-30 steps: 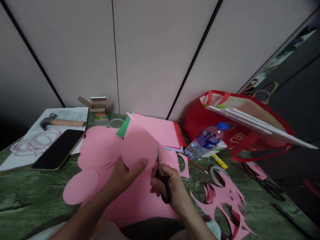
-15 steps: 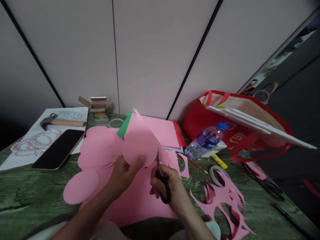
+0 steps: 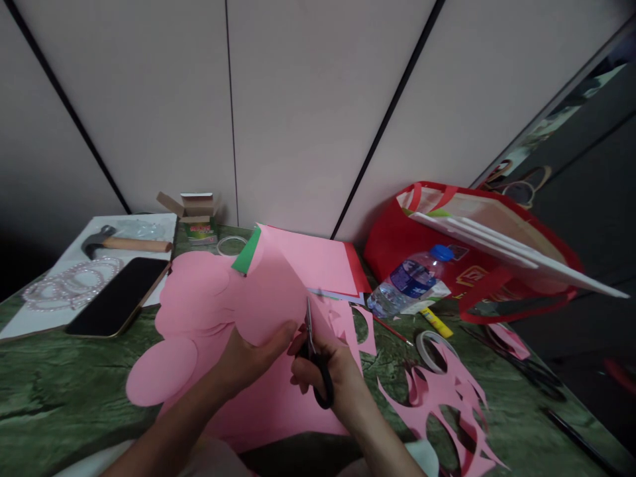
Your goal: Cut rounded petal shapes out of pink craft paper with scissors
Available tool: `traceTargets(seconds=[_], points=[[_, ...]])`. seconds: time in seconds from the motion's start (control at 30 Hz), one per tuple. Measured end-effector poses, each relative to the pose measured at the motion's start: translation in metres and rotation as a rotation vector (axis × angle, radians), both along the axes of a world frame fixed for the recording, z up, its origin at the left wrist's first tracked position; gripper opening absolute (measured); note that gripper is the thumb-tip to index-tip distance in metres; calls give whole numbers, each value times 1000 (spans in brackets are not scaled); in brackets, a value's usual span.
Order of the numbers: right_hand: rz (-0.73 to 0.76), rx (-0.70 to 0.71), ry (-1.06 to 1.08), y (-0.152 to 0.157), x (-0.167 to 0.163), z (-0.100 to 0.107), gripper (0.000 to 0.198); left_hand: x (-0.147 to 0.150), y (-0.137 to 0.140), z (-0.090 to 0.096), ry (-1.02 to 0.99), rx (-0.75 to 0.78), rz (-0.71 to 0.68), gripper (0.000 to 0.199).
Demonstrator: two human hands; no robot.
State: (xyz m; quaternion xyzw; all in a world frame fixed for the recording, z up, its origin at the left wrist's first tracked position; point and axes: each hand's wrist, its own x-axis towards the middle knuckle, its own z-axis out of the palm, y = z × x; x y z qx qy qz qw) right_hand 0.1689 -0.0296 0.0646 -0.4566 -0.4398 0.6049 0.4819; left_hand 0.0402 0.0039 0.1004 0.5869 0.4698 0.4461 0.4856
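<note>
My left hand (image 3: 251, 358) is closed on a rounded piece of pink paper (image 3: 271, 291), thumb on top near its lower right edge. In my right hand (image 3: 328, 364) are black-handled scissors (image 3: 322, 381), their blades pointing up against the right edge of that paper. A strip of the paper hangs off beyond the blades. Beneath both hands lies a larger pink sheet (image 3: 278, 404). To the left, several cut pink paper rounds (image 3: 193, 291) overlap in a heap, with one oval (image 3: 161, 371) at the near side.
Left: a phone (image 3: 119, 295), beads (image 3: 69, 285), a hammer (image 3: 129, 244) and a small open box (image 3: 199, 225). Right: a water bottle (image 3: 410, 281), a red bag (image 3: 397, 232), a glue stick (image 3: 437, 322), a tape roll (image 3: 431, 351) and pink paper scraps (image 3: 447, 397). Coloured sheets (image 3: 322, 262) lie at the back.
The pink paper has turned and shifted slightly left. My right hand and the scissors have moved a little left, closer to my left hand.
</note>
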Motion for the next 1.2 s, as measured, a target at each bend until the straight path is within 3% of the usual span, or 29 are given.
traceTargets(seconds=[0.13,0.3,0.67,0.87,1.0,1.2], points=[[-7,57,-45,0,2,3,17,1,0,0,-20,-31,2,13],[18,58,-28,-1,1,11,17,-3,1,-2,-76,-66,-109,14],[68,3,-23,-2,3,16,14,-5,1,1,-76,-97,-88,18],[43,44,-10,-1,1,7,14,-4,-1,3,0,-70,-95,19],[27,51,-4,-1,2,8,13,-2,-1,2,38,3,-204,31],[29,60,25,0,3,4,20,-5,1,-9,156,27,-260,36]])
